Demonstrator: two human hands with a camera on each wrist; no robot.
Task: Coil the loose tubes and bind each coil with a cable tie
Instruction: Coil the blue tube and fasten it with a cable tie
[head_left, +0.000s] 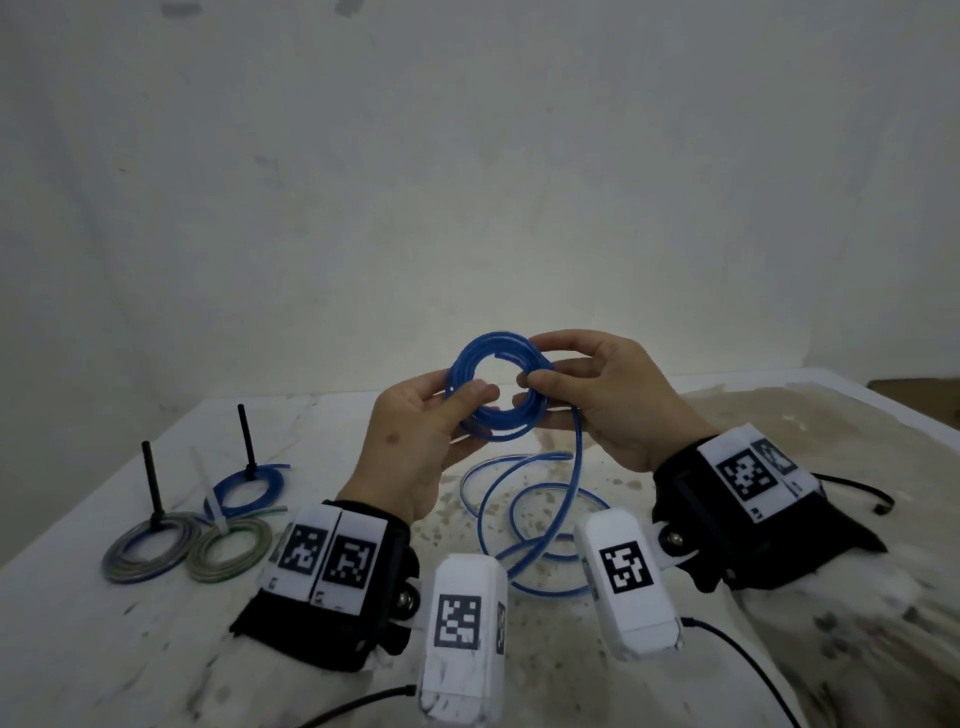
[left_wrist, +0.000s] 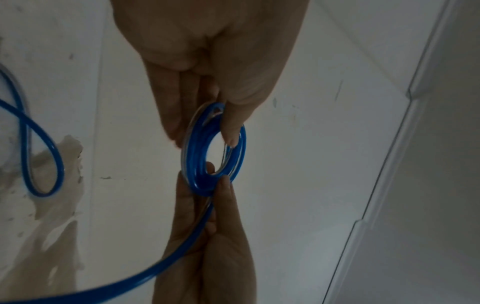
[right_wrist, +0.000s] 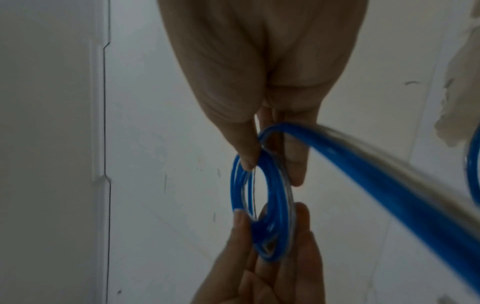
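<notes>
A blue tube coil (head_left: 496, 387) is held upright above the white table (head_left: 156, 649) by both hands. My left hand (head_left: 467, 410) pinches its left side, thumb in front and fingers behind. My right hand (head_left: 535, 364) pinches its right side. In the left wrist view the left hand (left_wrist: 205, 142) grips the coil (left_wrist: 196, 144) from above. In the right wrist view the right hand (right_wrist: 271, 172) does the same on the coil (right_wrist: 280, 189). The loose tail (head_left: 576, 441) drops from the coil to slack loops (head_left: 540, 519) on the table. A white cable tie (head_left: 213, 499) lies at the left.
At the left of the table a blue coil (head_left: 249, 486) sits around a black peg (head_left: 247, 441). A grey-blue coil (head_left: 148, 551) sits around a second peg (head_left: 153, 483), beside a greenish coil (head_left: 231, 548). A wall stands behind. A black cable (head_left: 857, 488) lies at the right.
</notes>
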